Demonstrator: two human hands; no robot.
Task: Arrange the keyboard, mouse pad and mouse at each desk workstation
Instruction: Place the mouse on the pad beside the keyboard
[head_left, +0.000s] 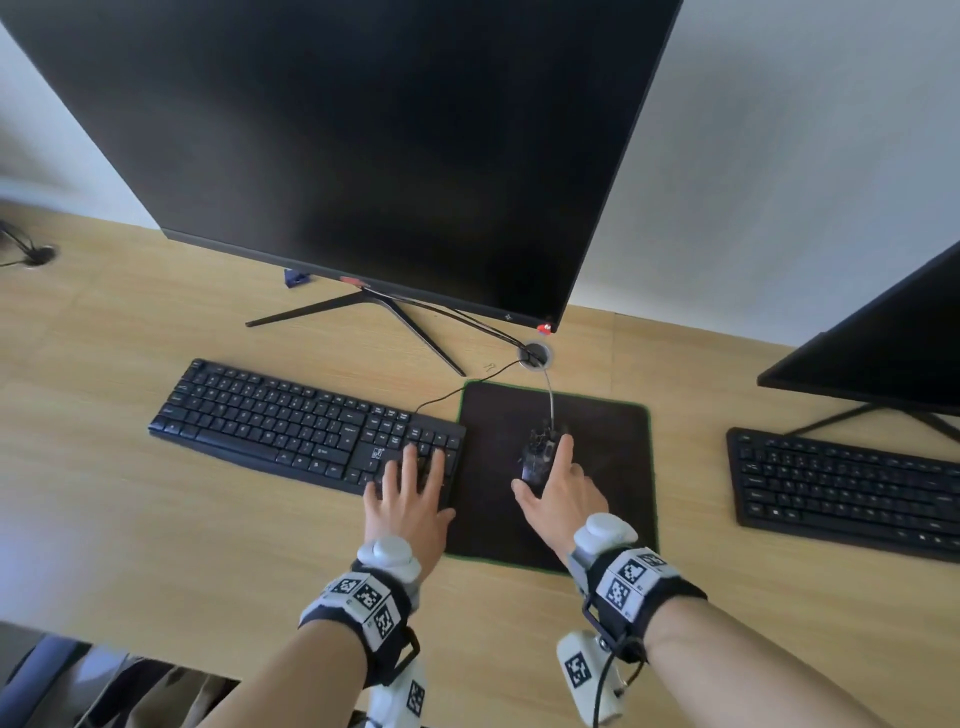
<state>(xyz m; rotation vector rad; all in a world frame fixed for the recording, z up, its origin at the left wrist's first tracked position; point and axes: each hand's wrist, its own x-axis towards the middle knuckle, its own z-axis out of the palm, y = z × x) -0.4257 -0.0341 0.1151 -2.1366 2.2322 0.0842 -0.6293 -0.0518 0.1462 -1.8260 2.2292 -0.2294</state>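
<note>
A black keyboard (291, 423) lies slanted on the wooden desk (156, 519) in front of the monitor. My left hand (408, 499) rests flat with spread fingers on its right end, over the number pad. Right beside the keyboard lies a black mouse pad (608, 447) with a green edge. A dark wired mouse (537, 454) sits near the pad's middle. My right hand (561, 493) is wrapped around the mouse, thumb on its left side and a finger along its right.
A large dark monitor (363, 145) on a V-shaped stand (374, 312) stands behind the keyboard. Cables run into a desk grommet (535, 356). A second keyboard (841, 488) and monitor (893, 343) sit at the right. The desk's front edge is at the lower left, with a chair (47, 670) below.
</note>
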